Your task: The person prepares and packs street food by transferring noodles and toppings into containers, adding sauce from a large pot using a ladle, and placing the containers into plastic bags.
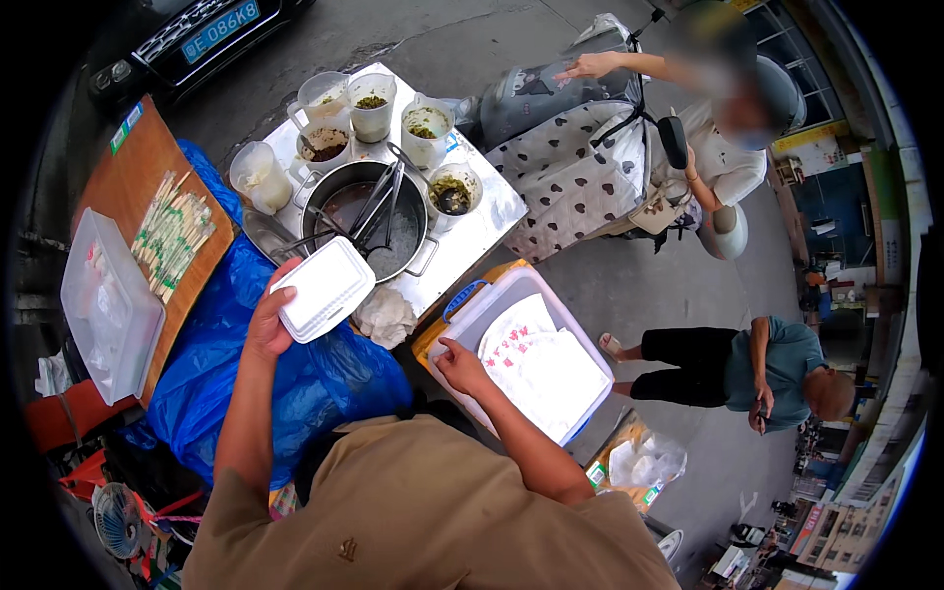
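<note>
My left hand [267, 321] is closed on the edge of a white foam takeaway box [327, 290], held tilted in front of the pot. My right hand [462, 368] hovers at the left side of a clear plastic bin [586, 341], its fingers loosely bent and apart, with nothing seen in them. White paper bags with red print [551, 369] lie in that bin. Beyond the box stands a steel pot [418, 248] of liquid with several tongs or ladles [379, 211] leaning in it. A crumpled cloth [384, 317] rests by the table's near corner.
Around the pot on the metal table [500, 204] stand several plastic jugs of condiments [426, 128]. To the left, bundled skewers [173, 236] lie on a brown board [123, 192] beside a clear tub [110, 305]. Blue plastic sheeting [270, 334] hangs below. A person on a scooter [728, 177] and a standing person [772, 374] are at right.
</note>
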Motion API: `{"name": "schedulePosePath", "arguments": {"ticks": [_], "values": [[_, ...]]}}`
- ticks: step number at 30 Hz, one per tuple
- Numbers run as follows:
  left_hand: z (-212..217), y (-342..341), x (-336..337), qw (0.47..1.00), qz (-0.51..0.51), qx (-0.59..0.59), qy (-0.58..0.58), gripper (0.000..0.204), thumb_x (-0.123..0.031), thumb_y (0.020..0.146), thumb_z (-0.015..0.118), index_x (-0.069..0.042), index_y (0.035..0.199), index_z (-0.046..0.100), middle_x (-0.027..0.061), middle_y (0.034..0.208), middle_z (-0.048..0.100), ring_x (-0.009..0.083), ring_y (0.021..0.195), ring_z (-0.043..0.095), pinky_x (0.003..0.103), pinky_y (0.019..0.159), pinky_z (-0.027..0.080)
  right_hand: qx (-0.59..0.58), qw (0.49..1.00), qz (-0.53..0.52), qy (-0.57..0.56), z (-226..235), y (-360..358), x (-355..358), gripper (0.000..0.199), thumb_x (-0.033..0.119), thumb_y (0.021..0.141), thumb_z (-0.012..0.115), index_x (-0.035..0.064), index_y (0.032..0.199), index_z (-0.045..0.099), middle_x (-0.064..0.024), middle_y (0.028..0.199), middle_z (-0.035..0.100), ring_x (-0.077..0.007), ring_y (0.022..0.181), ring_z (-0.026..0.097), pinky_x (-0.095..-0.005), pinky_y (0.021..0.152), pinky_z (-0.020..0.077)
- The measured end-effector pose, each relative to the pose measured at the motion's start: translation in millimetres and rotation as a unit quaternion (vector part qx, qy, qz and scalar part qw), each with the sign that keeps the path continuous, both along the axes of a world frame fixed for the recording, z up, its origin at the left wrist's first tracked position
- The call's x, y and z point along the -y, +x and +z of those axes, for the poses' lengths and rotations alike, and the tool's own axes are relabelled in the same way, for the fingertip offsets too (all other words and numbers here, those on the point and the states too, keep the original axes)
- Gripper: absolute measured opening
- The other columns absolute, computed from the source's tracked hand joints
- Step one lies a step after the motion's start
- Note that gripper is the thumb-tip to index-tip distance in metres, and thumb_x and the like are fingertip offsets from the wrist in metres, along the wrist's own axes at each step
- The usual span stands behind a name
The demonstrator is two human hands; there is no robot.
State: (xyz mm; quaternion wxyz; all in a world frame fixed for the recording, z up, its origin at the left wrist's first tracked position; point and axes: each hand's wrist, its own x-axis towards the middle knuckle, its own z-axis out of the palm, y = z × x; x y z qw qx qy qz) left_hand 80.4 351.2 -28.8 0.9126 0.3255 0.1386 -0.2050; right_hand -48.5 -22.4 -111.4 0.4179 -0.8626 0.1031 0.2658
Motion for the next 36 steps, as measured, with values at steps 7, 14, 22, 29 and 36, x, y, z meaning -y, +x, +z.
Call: {"name": "schedulePosePath", "arguments": {"ticks": [7, 14, 22, 29, 36], "values": [[-9, 11, -10, 0.999, -0.038, -0.015, -0.02, 0.062, -0.008, 0.081, 0.074, -0.005, 0.139, 0.053, 0.0146, 0.135, 0.06, 0.0317, 0.127, 0.058, 0.044, 0.111, 0.046, -0.023, 0.999, 0.026, 0.0, -9, 34, -30, 0.05, 0.028, 0.094, 0.066, 0.0026, 0.137, 0.058, -0.0157, 0.093, 0.072, -0.027, 0.087, 0.071, -0.0362, 0.081, 0.0544], [-10, 11, -13, 0.998, -0.045, -0.023, -0.043, 0.063, -0.01, 0.079, 0.076, -0.005, 0.138, 0.054, 0.0138, 0.133, 0.061, 0.03, 0.125, 0.059, 0.043, 0.11, 0.046, -0.003, 0.998, 0.054, 0.035, -12, 95, -53, 0.044, 0.024, 0.095, 0.067, 0.0, 0.131, 0.061, -0.0123, 0.092, 0.072, -0.022, 0.084, 0.069, -0.0338, 0.08, 0.0542], [-15, 12, -15, 0.997, -0.047, -0.016, -0.053, 0.063, -0.011, 0.079, 0.076, -0.005, 0.137, 0.053, 0.013, 0.13, 0.061, 0.0288, 0.123, 0.06, 0.043, 0.109, 0.047, 0.193, 0.977, -0.091, 0.024, 24, 233, -71, 0.041, 0.014, 0.091, 0.07, -0.0031, 0.126, 0.059, -0.0103, 0.08, 0.068, -0.0205, 0.072, 0.066, -0.0348, 0.072, 0.0539], [-16, 14, -17, 0.995, -0.057, -0.012, -0.075, 0.063, -0.009, 0.08, 0.075, -0.004, 0.139, 0.052, 0.0161, 0.133, 0.061, 0.0303, 0.126, 0.059, 0.044, 0.109, 0.047, 0.246, 0.961, -0.068, -0.104, 51, 355, -80, 0.075, 0.023, 0.085, 0.072, 0.0024, 0.149, 0.039, -0.0158, 0.097, 0.06, -0.0319, 0.092, 0.061, -0.0438, 0.087, 0.0494], [-12, 15, -17, 0.994, -0.063, -0.001, -0.089, 0.063, -0.01, 0.08, 0.075, -0.004, 0.139, 0.052, 0.0154, 0.132, 0.062, 0.0301, 0.124, 0.06, 0.043, 0.108, 0.048, 0.259, 0.952, 0.001, -0.164, 52, 376, -77, 0.036, 0.025, 0.087, 0.073, 0.0068, 0.118, 0.069, -0.019, 0.103, 0.064, -0.0347, 0.094, 0.065, -0.0438, 0.085, 0.0515]]}}
